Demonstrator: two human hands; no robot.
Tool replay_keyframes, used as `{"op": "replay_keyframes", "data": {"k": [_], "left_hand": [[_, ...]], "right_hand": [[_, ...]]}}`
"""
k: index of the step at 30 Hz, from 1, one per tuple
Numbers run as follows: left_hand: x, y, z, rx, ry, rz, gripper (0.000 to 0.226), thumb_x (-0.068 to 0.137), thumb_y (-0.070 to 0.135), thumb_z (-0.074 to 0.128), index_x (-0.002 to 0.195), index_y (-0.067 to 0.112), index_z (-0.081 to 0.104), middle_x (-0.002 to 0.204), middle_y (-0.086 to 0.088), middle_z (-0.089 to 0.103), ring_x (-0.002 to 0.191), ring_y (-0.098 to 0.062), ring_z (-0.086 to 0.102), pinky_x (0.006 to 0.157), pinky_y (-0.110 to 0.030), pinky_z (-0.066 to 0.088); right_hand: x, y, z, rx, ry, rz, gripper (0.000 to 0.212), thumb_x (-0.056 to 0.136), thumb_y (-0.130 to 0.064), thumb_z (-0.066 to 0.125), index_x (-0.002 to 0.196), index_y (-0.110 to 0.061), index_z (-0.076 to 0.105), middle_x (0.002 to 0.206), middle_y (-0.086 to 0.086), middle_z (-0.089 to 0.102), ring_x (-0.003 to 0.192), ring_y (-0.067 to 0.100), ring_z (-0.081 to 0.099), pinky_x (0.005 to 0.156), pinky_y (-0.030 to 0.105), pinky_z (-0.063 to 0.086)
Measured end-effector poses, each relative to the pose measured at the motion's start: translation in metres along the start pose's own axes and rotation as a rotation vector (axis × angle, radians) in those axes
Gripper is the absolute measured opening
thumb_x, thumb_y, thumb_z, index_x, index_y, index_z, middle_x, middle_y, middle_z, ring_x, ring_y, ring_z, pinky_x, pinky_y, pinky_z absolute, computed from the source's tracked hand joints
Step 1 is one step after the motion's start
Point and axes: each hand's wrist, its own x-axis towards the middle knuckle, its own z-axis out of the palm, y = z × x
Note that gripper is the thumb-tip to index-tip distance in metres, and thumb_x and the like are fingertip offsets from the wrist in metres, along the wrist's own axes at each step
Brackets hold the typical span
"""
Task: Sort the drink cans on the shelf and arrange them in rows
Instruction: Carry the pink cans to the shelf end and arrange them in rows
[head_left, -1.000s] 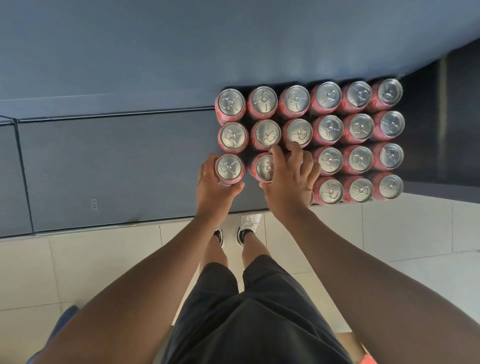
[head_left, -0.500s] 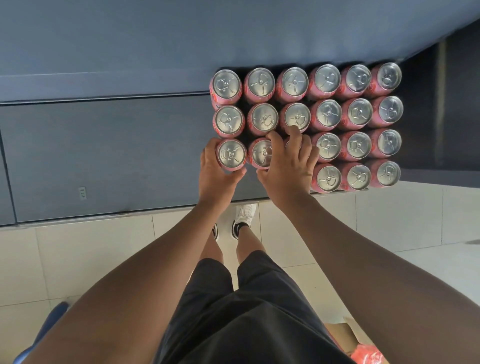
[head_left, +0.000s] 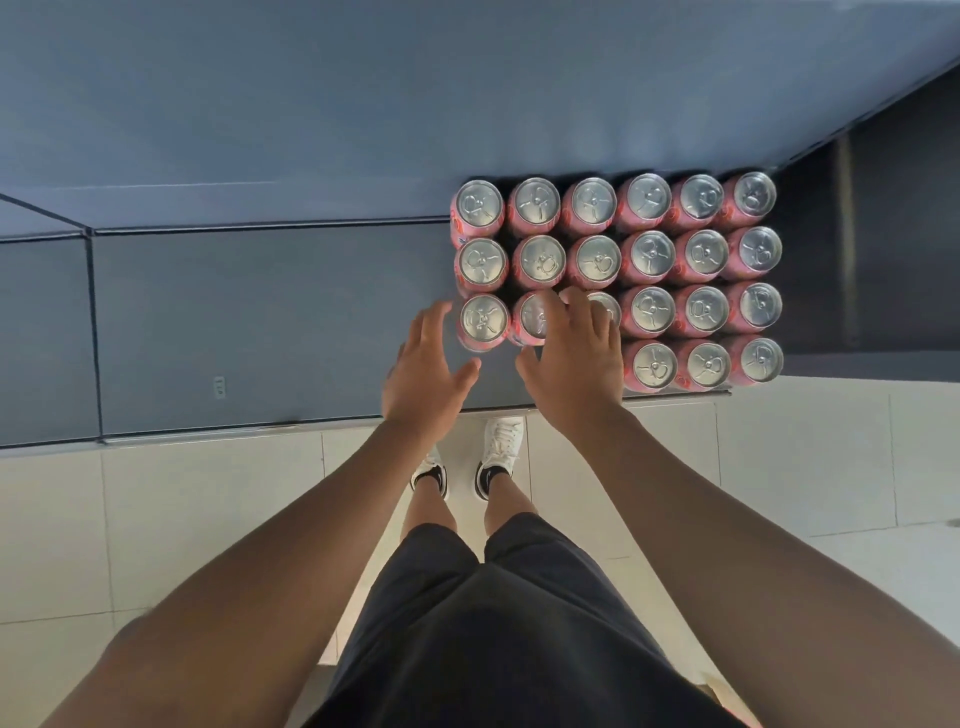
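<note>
While left hand (head_left: 423, 382) hovers, round silver-lidded pink cans (head_left: 649, 254), smooth grey shelf (head_left: 260, 322)

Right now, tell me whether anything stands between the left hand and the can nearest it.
Nothing visible does. The left hand is open beside that can, with only bare dark surface showing in the gap. The right hand covers parts of the next two cans, out of the way.

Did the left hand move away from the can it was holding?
Yes. The left hand has let go of the can and pulled back toward the front edge of the shelf, fingers spread.
</note>
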Motion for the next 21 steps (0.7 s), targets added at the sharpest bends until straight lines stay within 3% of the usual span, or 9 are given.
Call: {"op": "replay_keyframes", "data": {"k": [4,10,15,21], "left_hand": [[-0.021,0.003,-0.017,0.341,0.080,0.082,0.050,0.095,0.034,0.058,0.138,0.020,0.039,0.146,-0.001,0.043,0.126,-0.027,0.047,0.095,-0.046,0.045],[-0.048,0.008,-0.029,0.547,0.145,0.093,0.046,0.095,0.036,0.053,0.135,0.019,0.038,0.143,-0.004,0.042,0.124,-0.032,0.046,0.098,-0.046,0.045],[-0.080,0.020,-0.041,0.561,0.195,-0.103,0.051,0.099,0.041,0.041,0.144,0.023,0.026,0.154,-0.001,0.028,0.138,-0.031,0.031,0.109,-0.048,0.035],[-0.127,0.022,-0.056,0.495,0.295,-0.370,0.051,0.102,0.044,0.033,0.148,0.027,0.018,0.157,0.003,0.019,0.147,-0.032,0.014,0.118,-0.050,0.023]], "right_hand": [[-0.009,-0.008,-0.019,-0.027,-0.055,-0.047,0.046,0.088,-0.025,0.060,0.131,-0.015,0.048,0.133,0.008,0.051,0.118,0.031,0.048,0.100,0.041,0.037],[-0.016,-0.022,-0.040,-0.047,-0.136,-0.133,0.047,0.094,-0.028,0.052,0.138,-0.015,0.044,0.138,0.009,0.048,0.126,0.033,0.043,0.102,0.042,0.035],[-0.025,-0.044,-0.053,-0.098,-0.179,-0.334,0.044,0.093,-0.028,0.048,0.136,-0.020,0.046,0.140,0.005,0.049,0.123,0.034,0.044,0.101,0.045,0.034],[-0.041,-0.078,-0.066,-0.142,-0.154,-0.573,0.039,0.092,-0.027,0.049,0.130,-0.019,0.049,0.125,0.007,0.056,0.119,0.035,0.048,0.094,0.045,0.037]]}}
